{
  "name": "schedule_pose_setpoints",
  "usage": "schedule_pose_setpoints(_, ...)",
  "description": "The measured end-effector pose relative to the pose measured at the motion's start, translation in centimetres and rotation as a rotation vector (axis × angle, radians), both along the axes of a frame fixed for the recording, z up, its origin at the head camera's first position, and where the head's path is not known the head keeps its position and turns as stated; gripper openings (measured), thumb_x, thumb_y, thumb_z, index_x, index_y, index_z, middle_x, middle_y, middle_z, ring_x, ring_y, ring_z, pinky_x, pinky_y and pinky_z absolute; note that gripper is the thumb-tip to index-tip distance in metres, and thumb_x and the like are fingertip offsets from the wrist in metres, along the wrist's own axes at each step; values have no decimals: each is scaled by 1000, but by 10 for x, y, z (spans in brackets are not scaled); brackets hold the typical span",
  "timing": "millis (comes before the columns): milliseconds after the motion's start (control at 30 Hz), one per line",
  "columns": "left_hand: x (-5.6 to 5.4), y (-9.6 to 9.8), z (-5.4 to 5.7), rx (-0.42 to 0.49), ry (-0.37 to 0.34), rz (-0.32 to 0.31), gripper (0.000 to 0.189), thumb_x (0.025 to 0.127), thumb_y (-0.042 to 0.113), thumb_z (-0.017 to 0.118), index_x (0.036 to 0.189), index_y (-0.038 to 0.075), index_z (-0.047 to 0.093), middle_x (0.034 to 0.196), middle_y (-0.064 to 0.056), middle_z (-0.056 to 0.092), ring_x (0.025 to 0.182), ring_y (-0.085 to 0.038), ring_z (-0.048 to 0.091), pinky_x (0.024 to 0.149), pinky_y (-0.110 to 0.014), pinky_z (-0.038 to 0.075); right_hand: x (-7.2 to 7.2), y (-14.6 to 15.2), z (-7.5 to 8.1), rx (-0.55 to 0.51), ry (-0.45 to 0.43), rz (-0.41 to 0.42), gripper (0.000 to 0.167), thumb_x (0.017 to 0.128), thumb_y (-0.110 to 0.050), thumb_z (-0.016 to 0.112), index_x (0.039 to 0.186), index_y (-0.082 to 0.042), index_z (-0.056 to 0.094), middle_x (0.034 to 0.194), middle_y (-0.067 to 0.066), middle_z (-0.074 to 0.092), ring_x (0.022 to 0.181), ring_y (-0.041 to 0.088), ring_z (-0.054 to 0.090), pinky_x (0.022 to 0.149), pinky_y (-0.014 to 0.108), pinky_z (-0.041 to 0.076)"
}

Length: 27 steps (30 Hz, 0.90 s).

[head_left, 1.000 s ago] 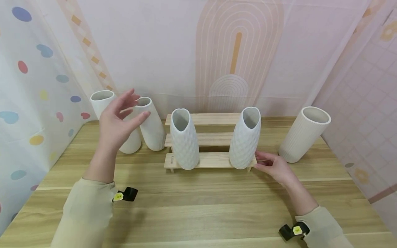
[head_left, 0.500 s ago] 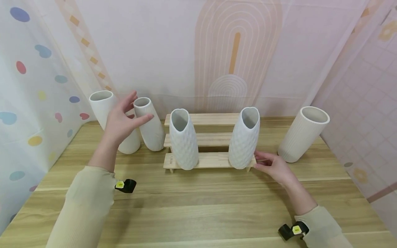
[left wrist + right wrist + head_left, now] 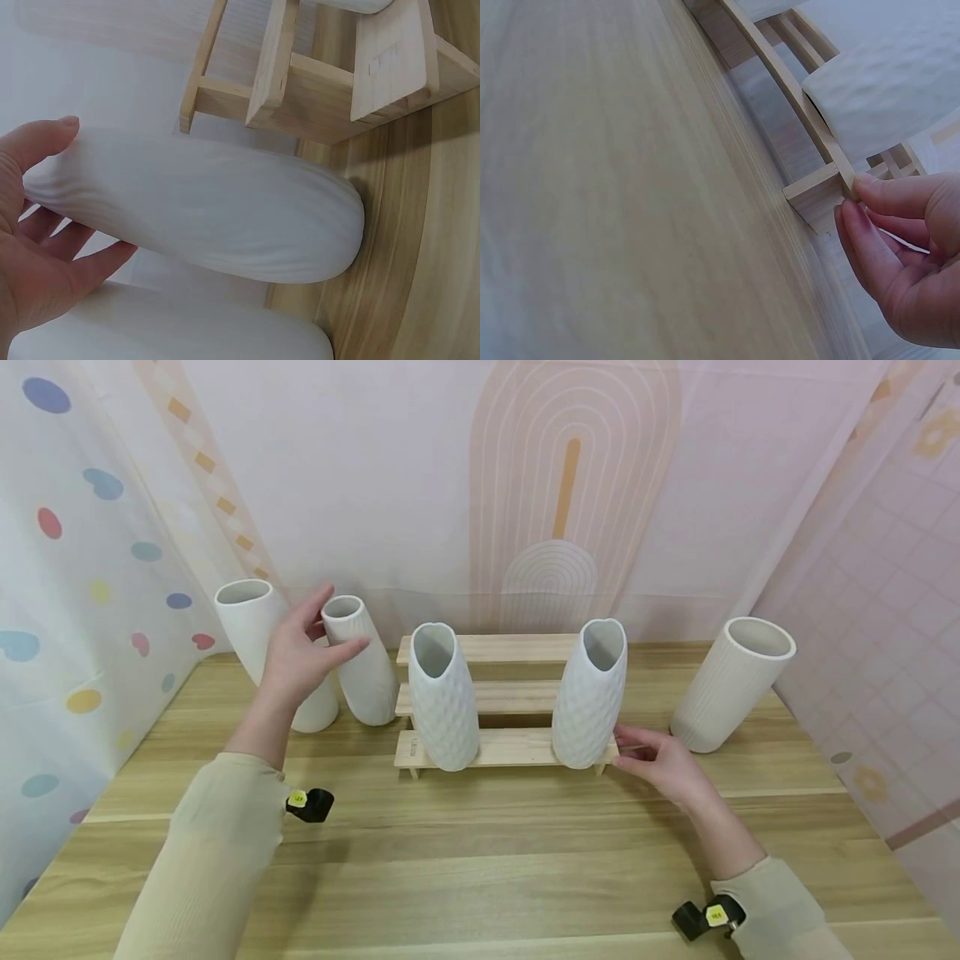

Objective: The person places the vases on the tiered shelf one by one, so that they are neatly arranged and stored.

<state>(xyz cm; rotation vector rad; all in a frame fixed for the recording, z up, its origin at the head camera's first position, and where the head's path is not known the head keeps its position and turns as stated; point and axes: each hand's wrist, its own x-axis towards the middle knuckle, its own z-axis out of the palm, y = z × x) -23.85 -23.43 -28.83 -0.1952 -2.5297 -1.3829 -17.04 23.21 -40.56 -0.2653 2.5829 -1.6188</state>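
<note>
My left hand (image 3: 295, 652) is around the upper part of a white ribbed vase (image 3: 369, 681), which leans in the head view and stands on the table left of the stand. In the left wrist view, the thumb lies at one side of this vase (image 3: 217, 202) and the fingers at the other. My right hand (image 3: 663, 766) pinches the right end of the lowest shelf of a three-step wooden stand (image 3: 517, 746) between thumb and fingers. Two white vases with a diamond texture, a left one (image 3: 446, 710) and a right one (image 3: 590, 706), stand on that lowest shelf.
Behind my left hand stands another white vase (image 3: 243, 610), partly hidden by it. A ribbed cylindrical vase (image 3: 727, 693) is at the right, beyond my right hand. A patterned cloth (image 3: 375, 468) hangs behind the wooden table (image 3: 480, 868).
My left hand has moved right and slightly down, closing in around the ribbed vase's upper part. The right hand stays at the shelf end, and the vases keep their places.
</note>
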Motion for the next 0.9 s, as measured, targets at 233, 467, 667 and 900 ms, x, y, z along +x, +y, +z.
schedule_pose_setpoints(233,-1,0,-3,7,24,13,81,87,19,77,155,10,33,147,-18,46,128,-39,49,106,-53,41,0,0,-1,-8,2,-1,51,90,-4,72,136,8,54,124,27,60,103,29,63,78,21,53)
schedule_pose_setpoints(467,1,1,-5,-4,43,45,75,86,19,79,151,11,41,141,-16,52,124,-35,53,103,-48,44,0,0,0,-2,-7,0,51,90,-5,72,137,8,53,125,27,60,105,31,62,79,20,52)
schedule_pose_setpoints(667,7,6,-4,-5,73,76,71,82,17,81,145,8,50,135,-15,58,118,-31,59,98,-46,49,0,0,0,1,-4,3,51,90,-5,72,136,8,54,124,27,60,105,33,62,78,21,53)
schedule_pose_setpoints(900,14,10,2,-23,105,99,69,81,16,82,143,7,53,130,-16,61,112,-31,61,93,-38,52,0,-1,0,-8,-2,-2,51,90,-5,72,136,8,54,124,27,60,104,29,62,78,20,52)
